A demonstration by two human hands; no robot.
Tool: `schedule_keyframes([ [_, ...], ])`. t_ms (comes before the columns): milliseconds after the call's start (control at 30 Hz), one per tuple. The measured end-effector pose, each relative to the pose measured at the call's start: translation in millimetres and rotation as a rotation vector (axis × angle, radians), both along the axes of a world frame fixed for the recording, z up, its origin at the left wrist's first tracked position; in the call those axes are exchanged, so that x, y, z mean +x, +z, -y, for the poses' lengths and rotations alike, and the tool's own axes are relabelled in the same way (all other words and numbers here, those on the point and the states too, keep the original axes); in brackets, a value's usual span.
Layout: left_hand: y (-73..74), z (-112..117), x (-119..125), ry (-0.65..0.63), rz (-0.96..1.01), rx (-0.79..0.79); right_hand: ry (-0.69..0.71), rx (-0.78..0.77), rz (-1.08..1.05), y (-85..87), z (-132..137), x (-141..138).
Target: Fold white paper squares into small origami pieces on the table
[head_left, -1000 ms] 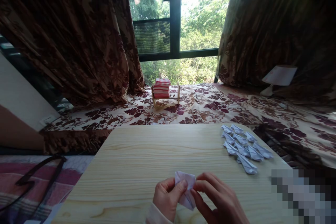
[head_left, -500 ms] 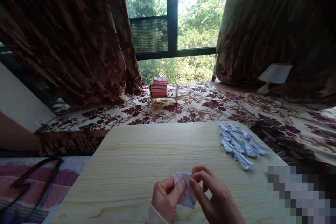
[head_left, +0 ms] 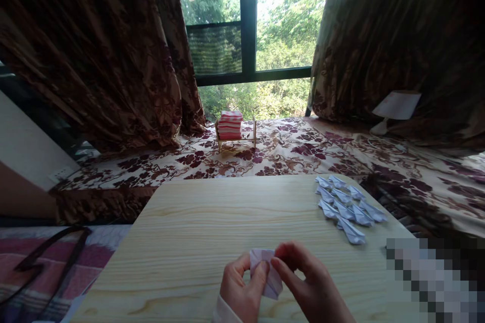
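Note:
A small folded piece of white paper [head_left: 273,285] is held up over the near part of the wooden table [head_left: 182,242]. My left hand [head_left: 242,285] grips its left side, the thumb pressed flat on the face of the paper. At the paper's upper right edge, my right hand [head_left: 310,277] has thumb and index finger pinched together on it. Several folded white paper pieces [head_left: 344,207] lie grouped on the table's far right corner, apart from both hands.
Beyond the table, a floral-covered ledge [head_left: 288,151] holds a small wooden rack [head_left: 255,133] with stacked pink striped cloths [head_left: 230,126]. A white lamp [head_left: 396,105] stands at the right. A dark strap [head_left: 56,252] lies on the plaid bedding [head_left: 94,247] at left.
My right thumb and fingers have shifted slightly left along the paper's upper edge. My left thumb has moved a little over the paper, which stays in nearly the same place.

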State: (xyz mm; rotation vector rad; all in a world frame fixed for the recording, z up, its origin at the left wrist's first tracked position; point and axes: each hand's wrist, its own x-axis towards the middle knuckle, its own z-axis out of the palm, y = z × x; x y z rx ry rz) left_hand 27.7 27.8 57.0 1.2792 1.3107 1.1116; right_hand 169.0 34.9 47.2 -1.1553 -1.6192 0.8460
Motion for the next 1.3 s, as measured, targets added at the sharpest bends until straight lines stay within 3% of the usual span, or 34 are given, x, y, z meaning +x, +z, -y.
schedule_keyframes([
  [100,-0.1,0.6,0.6,-0.014,0.009,-0.022,0.042,-0.086,-0.102,0.2,-2.2,0.4],
  [333,10.2,1.0,7.6,-0.043,0.034,-0.002,0.051,-0.144,-0.045,11.2,2.0,0.3],
  [600,-5.9,2.1,9.2,-0.097,0.023,-0.023,0.065,-0.103,0.005,6.3,5.4,7.1],
  [900,-9.4,-3.1,5.5,-0.27,0.084,-0.147,0.09,-0.097,0.043,-4.7,8.5,10.4],
  [1167,-2.8,2.3,0.0,-0.389,0.138,-0.248,0.336,-0.158,0.105,13.5,-0.7,15.7],
  [1300,-1.9,2.4,-2.8,-0.374,0.122,-0.235,0.353,-0.241,0.083,18.6,-7.6,16.9],
])
